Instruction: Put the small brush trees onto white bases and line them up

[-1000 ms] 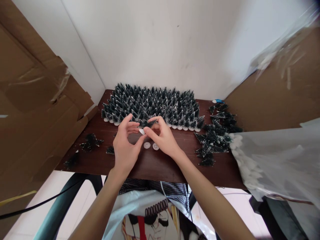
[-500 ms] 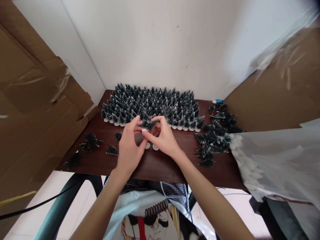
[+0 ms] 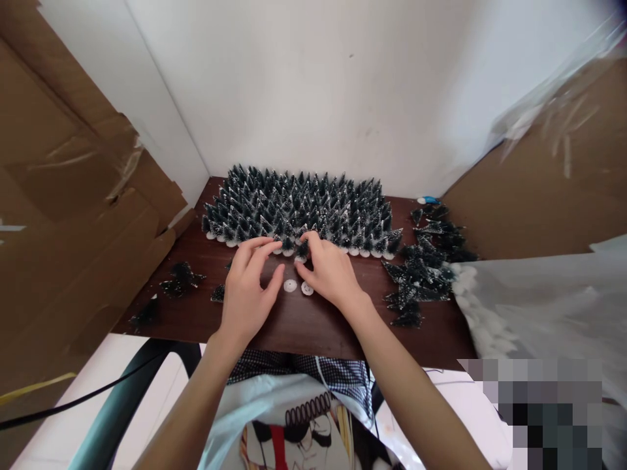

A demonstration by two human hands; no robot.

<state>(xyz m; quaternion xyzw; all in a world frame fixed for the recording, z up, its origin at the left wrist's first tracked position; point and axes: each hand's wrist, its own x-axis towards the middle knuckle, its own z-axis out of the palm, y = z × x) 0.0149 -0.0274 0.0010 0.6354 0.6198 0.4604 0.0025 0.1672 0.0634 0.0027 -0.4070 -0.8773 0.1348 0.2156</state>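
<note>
A dense block of small dark green toy trees on white bases [image 3: 298, 209] stands at the back of the dark wooden table [image 3: 304, 320]. My right hand [image 3: 330, 271] pinches one small tree on its white base [image 3: 302, 251] and holds it upright at the front row of the block. My left hand [image 3: 247, 284] hovers just left of it, fingers stretched out and apart, holding nothing. Two loose white round bases [image 3: 298, 287] lie on the table between my hands.
A heap of loose trees [image 3: 421, 261] lies to the right, a few more trees [image 3: 179, 281] to the left. A plastic bag of white bases [image 3: 533, 307] hangs over the right edge. Cardboard [image 3: 73, 196] flanks the left side, cardboard [image 3: 543, 196] the right.
Both hands held the tree and its base together in the air; now my right hand has lowered the tree to the front row and my left hand has let go and spread out.
</note>
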